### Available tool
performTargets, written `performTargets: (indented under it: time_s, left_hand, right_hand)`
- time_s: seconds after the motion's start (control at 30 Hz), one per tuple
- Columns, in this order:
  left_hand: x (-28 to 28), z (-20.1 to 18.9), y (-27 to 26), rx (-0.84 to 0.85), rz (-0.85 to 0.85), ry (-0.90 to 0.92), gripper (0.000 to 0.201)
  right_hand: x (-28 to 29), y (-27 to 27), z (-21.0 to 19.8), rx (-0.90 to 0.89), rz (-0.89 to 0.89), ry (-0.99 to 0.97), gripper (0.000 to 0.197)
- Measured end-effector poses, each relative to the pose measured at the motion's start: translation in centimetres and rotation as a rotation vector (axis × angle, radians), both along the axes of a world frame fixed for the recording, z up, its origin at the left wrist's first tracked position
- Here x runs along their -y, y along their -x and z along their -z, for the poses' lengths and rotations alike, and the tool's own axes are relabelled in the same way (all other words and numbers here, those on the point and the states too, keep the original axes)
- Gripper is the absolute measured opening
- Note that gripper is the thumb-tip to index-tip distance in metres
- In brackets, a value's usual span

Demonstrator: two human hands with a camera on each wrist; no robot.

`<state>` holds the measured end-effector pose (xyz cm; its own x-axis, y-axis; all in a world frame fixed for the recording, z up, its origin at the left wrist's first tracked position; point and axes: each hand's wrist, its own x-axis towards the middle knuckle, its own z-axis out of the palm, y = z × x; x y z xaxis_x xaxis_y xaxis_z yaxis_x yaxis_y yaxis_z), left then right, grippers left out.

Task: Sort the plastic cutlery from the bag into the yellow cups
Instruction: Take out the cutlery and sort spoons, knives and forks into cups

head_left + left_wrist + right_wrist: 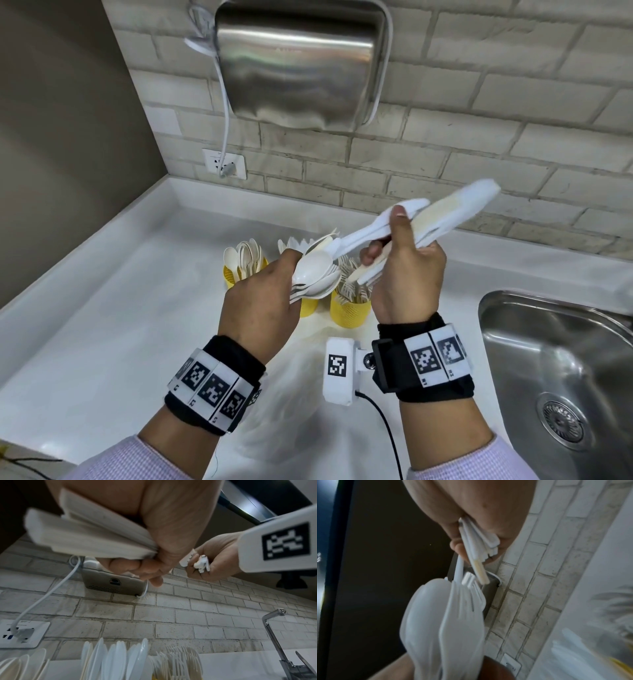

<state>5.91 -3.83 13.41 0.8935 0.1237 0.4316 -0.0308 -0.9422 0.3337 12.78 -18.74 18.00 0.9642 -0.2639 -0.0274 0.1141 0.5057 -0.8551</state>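
Observation:
My left hand grips a stack of white plastic spoons above the cups; their handles fan out of my fist. My right hand grips a bundle of white and cream cutlery that points up to the right, handle ends sticking out below the fingers. One long handle runs from that bundle down to the spoon bowls. Three yellow cups stand on the counter: one with spoons, one with knives behind my left hand, one with forks. The clear bag lies flat between my wrists.
A steel sink is sunk into the white counter at the right, with a tap behind it. A steel hand dryer hangs on the brick wall, its cord plugged into a socket.

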Motion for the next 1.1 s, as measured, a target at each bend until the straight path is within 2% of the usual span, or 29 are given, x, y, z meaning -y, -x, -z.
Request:
performTargets:
  time_s: [0.13, 0.23, 0.33, 0.43, 0.47, 0.53, 0.63, 0.8, 0.93, 1.03, 1.1]
  left_hand:
    - [0.1, -0.2, 0.2, -0.007, 0.039, 0.005, 0.050]
    - [0.1, -0.1, 0.1, -0.040, 0.087, 0.039, 0.045]
    - [-0.2, 0.5, -0.2, -0.038, 0.111, 0.206, 0.036]
    - [-0.1, 0.3, -0.2, -0.093, 0.052, 0.416, 0.007]
    - [0.0, 0.0, -0.3, -0.125, 0.031, 0.508, 0.007]
    - [0.1, -0.6, -0.1, -0.179, 0.045, 0.776, 0.012]
    - [0.3, -1.5, -0.3, -0.211, 0.170, 1.157, 0.013]
    - [0.4, -2.2, -0.6, -0.293, 0.247, 1.572, 0.020]
    - [0.3, -2.0, -0.4, -0.387, 0.327, 1.671, 0.031]
    - [0.1, -1.7, -0.5, -0.396, 0.321, 1.692, 0.038]
    - [0.0, -1.3, -0.6, -0.392, 0.308, 1.702, 0.025]
  right_hand:
    - [0.3, -0.6, 0.0, -0.017, 0.181, -0.096, 0.018]
    - [0.8, -0.8, -0.4, 0.006, 0.192, -0.207, 0.013]
    - [1.6, -1.0, -1.1, 0.040, 0.210, -0.338, 0.014]
    - [2.7, -1.3, -1.3, 0.127, 0.306, -0.366, 0.027]
    - [3.0, -1.4, -1.3, 0.152, 0.332, -0.361, 0.032]
    - [3.3, -1.3, -1.7, 0.215, 0.344, -0.332, 0.031]
    - [2.9, -0.6, -2.3, 0.339, 0.282, -0.253, 0.020]
    - [0.6, 1.2, -2.1, 0.457, 0.131, 0.001, 0.011]
    - [-0.9, 2.6, -1.5, 0.540, 0.066, 0.266, 0.029]
    - [-1.6, 3.0, -1.0, 0.522, -0.016, 0.316, 0.025]
    - [-2.0, 3.0, -0.8, 0.492, -0.044, 0.317, 0.022]
